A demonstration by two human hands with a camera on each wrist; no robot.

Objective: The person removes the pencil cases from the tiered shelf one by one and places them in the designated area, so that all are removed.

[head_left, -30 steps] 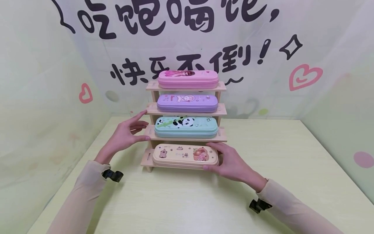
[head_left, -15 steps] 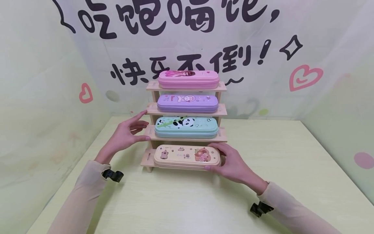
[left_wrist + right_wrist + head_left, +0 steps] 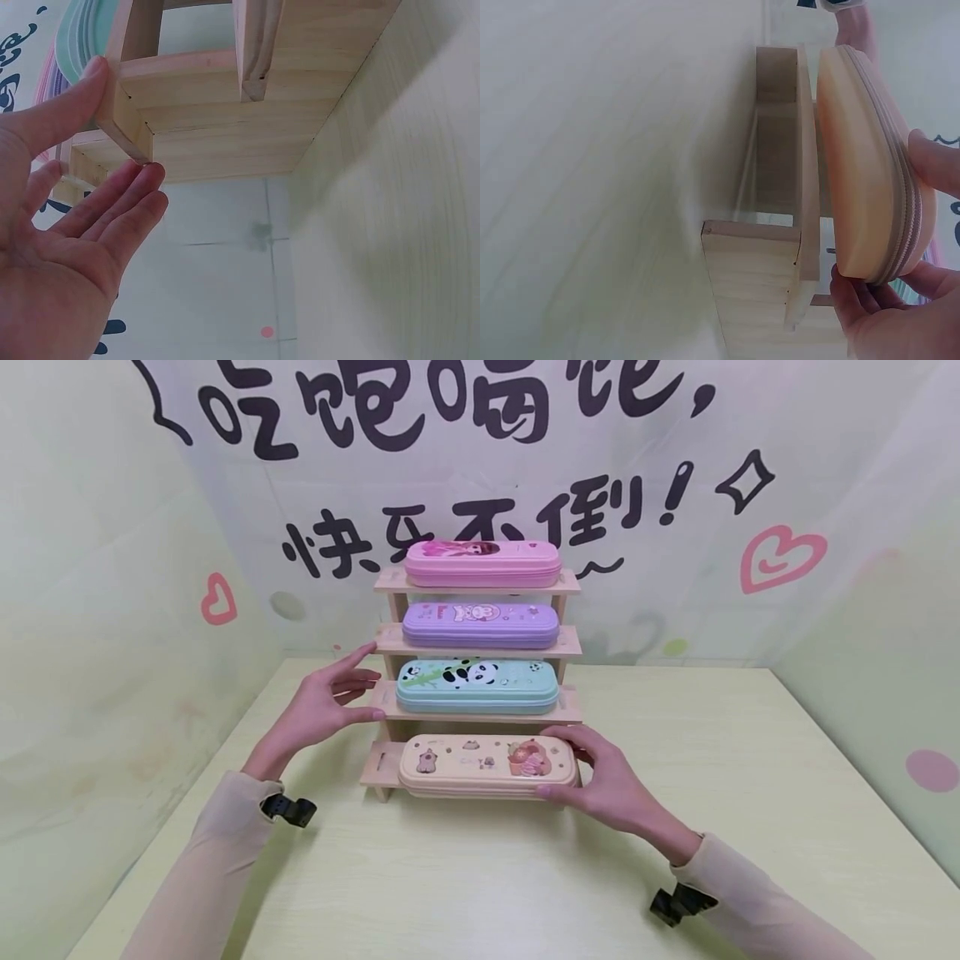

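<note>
My right hand [image 3: 611, 785] grips the right end of a cream zippered pencil case [image 3: 465, 766], thumb along its front and fingers behind. In the right wrist view, a gap shows between the gripped end of the case [image 3: 862, 172] and the bottom board. My left hand [image 3: 318, 703] pinches the left end of a board on the wooden stepped rack [image 3: 384, 768]. Its thumb lies on the board's edge and its fingertips reach the opposite edge, as the left wrist view shows. Higher steps hold a teal panda pencil case [image 3: 517, 687], a purple one [image 3: 487, 632] and a pink one [image 3: 517, 572].
The rack stands on a pale wood-grain table [image 3: 450, 877]. Behind it hangs a white printed backdrop [image 3: 660, 585] with black lettering. Pale side walls [image 3: 97, 635] border the table left and right.
The cream pencil case has shifted right and slightly toward the front in my right hand, showing more of the bottom board at left. My left hand and the other cases stay put.
</note>
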